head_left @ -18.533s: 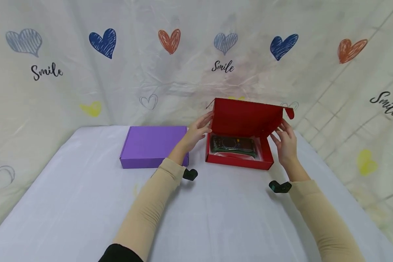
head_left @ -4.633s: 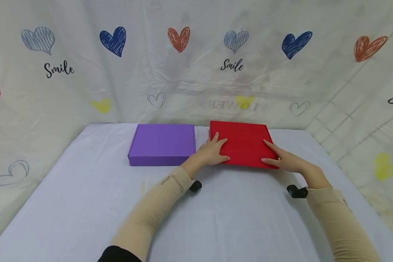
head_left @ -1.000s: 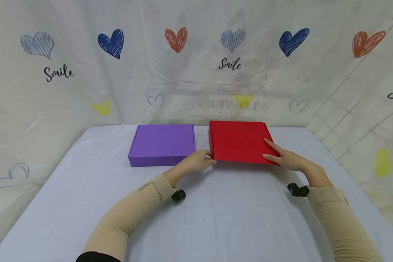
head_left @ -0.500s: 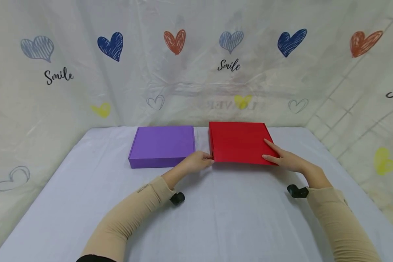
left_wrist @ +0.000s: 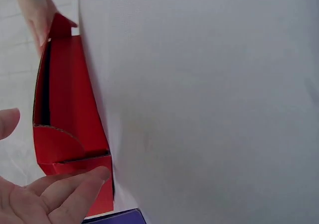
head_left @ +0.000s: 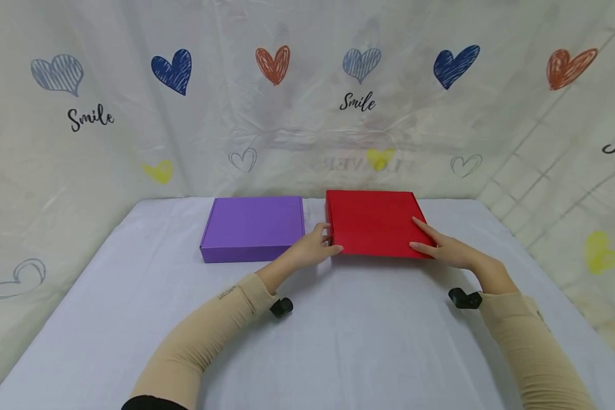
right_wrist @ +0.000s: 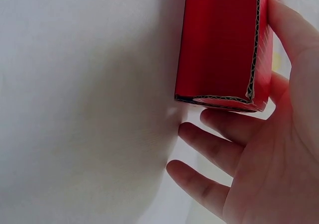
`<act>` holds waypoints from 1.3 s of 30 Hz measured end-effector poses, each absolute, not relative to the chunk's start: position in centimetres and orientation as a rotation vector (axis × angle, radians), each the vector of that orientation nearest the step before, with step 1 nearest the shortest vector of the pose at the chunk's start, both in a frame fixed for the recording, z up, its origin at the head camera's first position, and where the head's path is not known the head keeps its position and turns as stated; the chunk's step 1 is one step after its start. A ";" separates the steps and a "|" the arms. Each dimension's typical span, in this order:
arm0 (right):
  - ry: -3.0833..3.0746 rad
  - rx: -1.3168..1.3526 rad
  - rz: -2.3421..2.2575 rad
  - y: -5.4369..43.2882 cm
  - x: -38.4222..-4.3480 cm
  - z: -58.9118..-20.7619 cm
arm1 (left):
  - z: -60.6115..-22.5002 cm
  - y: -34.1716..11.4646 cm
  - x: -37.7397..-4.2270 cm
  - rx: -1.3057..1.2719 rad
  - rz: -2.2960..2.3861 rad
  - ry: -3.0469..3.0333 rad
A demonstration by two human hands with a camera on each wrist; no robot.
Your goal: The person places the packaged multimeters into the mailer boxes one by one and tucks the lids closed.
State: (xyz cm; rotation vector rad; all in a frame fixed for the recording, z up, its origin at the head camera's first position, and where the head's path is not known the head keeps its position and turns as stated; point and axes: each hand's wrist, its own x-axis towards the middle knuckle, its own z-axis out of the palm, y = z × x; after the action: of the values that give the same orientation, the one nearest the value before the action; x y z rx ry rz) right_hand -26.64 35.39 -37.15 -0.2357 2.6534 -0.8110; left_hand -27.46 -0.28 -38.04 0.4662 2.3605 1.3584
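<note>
A red cardboard box [head_left: 376, 219] stands at the far side of the table with its lid lowered over it. My left hand [head_left: 310, 249] is at its front-left corner, thumb over the lid's edge. In the left wrist view, its fingers [left_wrist: 75, 196] lie extended along the box's left side, with a curved red side flap [left_wrist: 56, 140] showing at the corner and a dark gap under the lid. On the right, my right hand [head_left: 456, 250] rests thumb and forefinger on the lid. The right wrist view shows its other fingers [right_wrist: 212, 147] spread beside the box's end. The box's contents are hidden.
Close to the left of the red box sits a purple box [head_left: 256, 222], its lid down. A white cloth [head_left: 369, 330] covers the table. Behind it hangs a white backdrop [head_left: 307, 125] printed with hearts. Small black cameras are worn at both wrists.
Earlier the red box stood open with a dark wrapped item inside; its lid has since come down. In the last half second my left fingers have spread from the front-left corner. The right hand stays.
</note>
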 end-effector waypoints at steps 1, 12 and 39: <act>2.654 -0.235 -0.810 35.4 -26.7 -37.1 | -38.1 -0.2 -27.5 0.476 1.355 2.365; 2.651 -0.219 -0.807 35.4 -26.7 -36.8 | -38.4 1.2 -29.3 0.556 1.216 2.413; 2.645 -0.197 -0.743 35.0 -26.9 -36.6 | -38.2 2.5 -30.7 0.553 1.115 2.372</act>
State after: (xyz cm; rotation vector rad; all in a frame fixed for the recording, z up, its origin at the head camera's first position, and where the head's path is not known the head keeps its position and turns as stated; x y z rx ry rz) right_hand -26.88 35.03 -36.60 -0.1975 2.6450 -0.7430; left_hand -30.69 2.46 -38.18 0.5528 2.3716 1.1154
